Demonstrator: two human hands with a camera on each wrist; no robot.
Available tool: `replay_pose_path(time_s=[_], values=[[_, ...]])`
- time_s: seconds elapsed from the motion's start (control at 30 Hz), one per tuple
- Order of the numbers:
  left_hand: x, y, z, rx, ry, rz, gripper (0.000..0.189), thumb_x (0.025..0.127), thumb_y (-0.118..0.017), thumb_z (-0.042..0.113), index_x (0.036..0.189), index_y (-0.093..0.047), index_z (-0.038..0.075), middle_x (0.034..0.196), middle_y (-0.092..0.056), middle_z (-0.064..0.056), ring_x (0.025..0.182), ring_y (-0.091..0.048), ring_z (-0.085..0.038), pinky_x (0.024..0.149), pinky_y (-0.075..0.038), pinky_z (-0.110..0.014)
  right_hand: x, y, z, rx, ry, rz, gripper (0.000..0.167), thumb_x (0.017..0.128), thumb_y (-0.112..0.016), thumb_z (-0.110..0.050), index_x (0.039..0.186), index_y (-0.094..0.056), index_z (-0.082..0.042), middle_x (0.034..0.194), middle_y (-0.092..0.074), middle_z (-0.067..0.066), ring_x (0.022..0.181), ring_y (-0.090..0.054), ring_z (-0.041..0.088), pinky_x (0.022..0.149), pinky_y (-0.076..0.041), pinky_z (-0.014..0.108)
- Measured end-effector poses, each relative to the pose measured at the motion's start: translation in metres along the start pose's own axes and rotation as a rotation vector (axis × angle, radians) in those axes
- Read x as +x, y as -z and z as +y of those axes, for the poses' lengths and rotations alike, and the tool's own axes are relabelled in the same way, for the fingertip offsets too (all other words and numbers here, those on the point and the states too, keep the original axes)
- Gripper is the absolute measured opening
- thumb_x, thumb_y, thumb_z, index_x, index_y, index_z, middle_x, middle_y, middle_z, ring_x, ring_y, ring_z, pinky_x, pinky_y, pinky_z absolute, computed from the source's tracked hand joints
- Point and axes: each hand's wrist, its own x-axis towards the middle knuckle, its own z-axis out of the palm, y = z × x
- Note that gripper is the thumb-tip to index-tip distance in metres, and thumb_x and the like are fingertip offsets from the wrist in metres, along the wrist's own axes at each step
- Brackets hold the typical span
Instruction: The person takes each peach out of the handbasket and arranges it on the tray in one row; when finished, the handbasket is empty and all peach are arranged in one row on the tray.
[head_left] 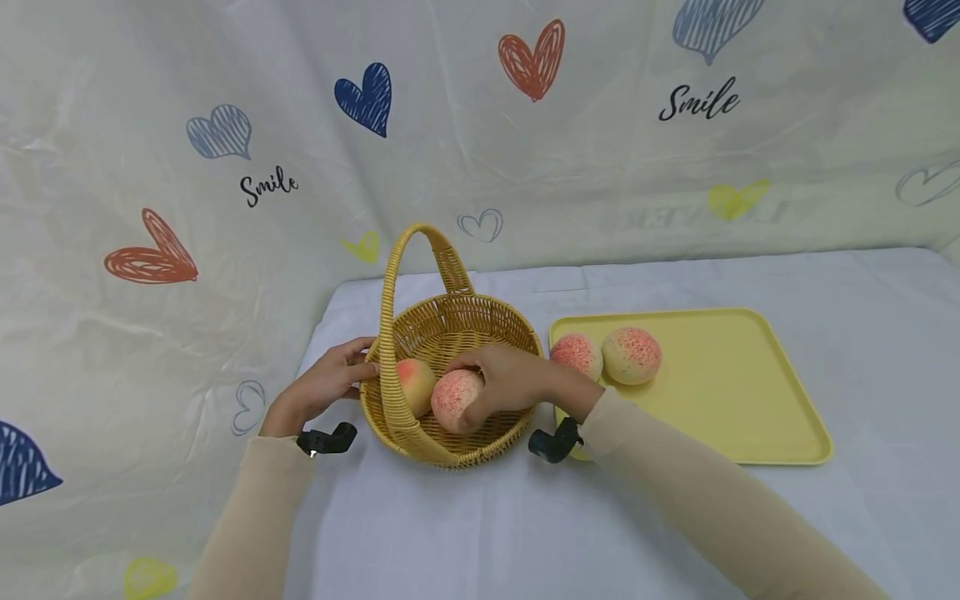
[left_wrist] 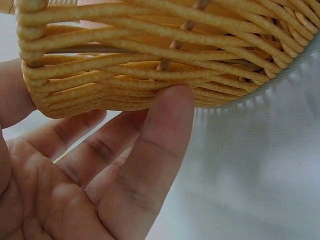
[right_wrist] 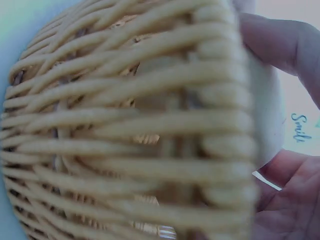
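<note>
A round yellow wicker basket [head_left: 480, 315] with a tall arched handle stands left of the middle of the table. My left hand [head_left: 318, 387] holds its left side at the rim. In the left wrist view the thumb [left_wrist: 167, 117] presses against the woven wall, other fingers lying behind it. Inside the basket, my right hand [head_left: 517, 379] grips a speckled pink peach [head_left: 453, 402], fingers and thumb curled round it. Just left of that, a smoother yellow-and-red peach [head_left: 414, 385] lies partly behind the handle. The right wrist view is mostly filled by the basket's weave [right_wrist: 120, 125].
A yellow rectangular tray [head_left: 735, 392] lies right of the basket, under the right forearm at its near left corner. Two speckled peaches, one nearer the edge [head_left: 576, 355] and one beside it [head_left: 632, 356], sit at its left end. A heart-printed curtain [head_left: 450, 150] hangs behind the white-covered table.
</note>
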Motion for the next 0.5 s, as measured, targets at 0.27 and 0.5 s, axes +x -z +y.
replay_pose_path(time_s=[0.27, 0.5], values=[[0.0, 0.0, 0.001, -0.006, -0.011, -0.007, 0.053, 0.105, -0.056, 0.014, 0.157, -0.043, 0.01, 0.134, -0.064, -0.02, 0.107, -0.069, -0.023, 0.088, -0.06, -0.043, -0.017, 0.012, 0.001, 0.051, -0.005, 0.087, 0.066, 0.074, -0.088, -0.036, 0.135, -0.066, -0.021, 0.116, -0.069, -0.007, 0.1, -0.066, 0.013, 0.083, -0.057, 0.033], [-0.002, 0.0, 0.001, 0.003, -0.018, -0.014, 0.055, 0.105, -0.056, 0.016, 0.158, -0.041, 0.009, 0.134, -0.064, -0.021, 0.107, -0.069, -0.023, 0.088, -0.06, -0.043, -0.033, 0.023, 0.007, 0.087, -0.008, 0.16, 0.062, 0.076, -0.087, -0.035, 0.133, -0.066, -0.023, 0.114, -0.069, -0.006, 0.1, -0.066, 0.014, 0.084, -0.057, 0.035]])
